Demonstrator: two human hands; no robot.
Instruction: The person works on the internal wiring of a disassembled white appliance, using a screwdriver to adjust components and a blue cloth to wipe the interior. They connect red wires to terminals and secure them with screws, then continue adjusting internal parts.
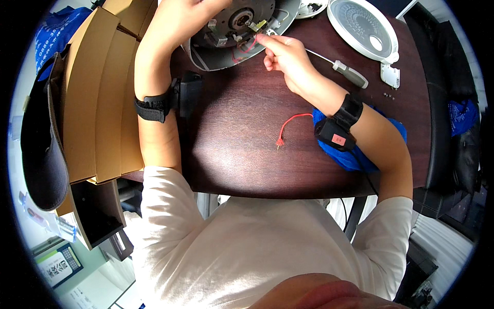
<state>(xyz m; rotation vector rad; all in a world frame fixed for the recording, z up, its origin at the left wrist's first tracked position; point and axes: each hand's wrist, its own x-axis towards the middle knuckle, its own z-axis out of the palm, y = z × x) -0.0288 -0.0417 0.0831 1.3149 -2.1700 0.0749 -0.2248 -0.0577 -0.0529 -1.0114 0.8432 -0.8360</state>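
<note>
My right hand (288,56) has thumb and forefinger pinched together on a thin red wire (249,50) inside the round appliance housing (213,64), its other fingers curled. That housing sits at the far edge of the dark wooden table (236,159), open side up, with a round metal disc and small fittings showing within. My left hand (190,13) is over the housing's left side (its fingertips run off the upper edge, so I cannot tell whether they grasp anything). Just right of my right hand lies a screwdriver (351,74) with a grey handle, its shaft slanting toward the housing. Beyond it is a round white cover (382,47), with a few small screws (388,95) nearer me. A loose red cord (294,117) with a frayed end reaches out beside a crumpled blue sheet (332,155) under my right wrist.
</note>
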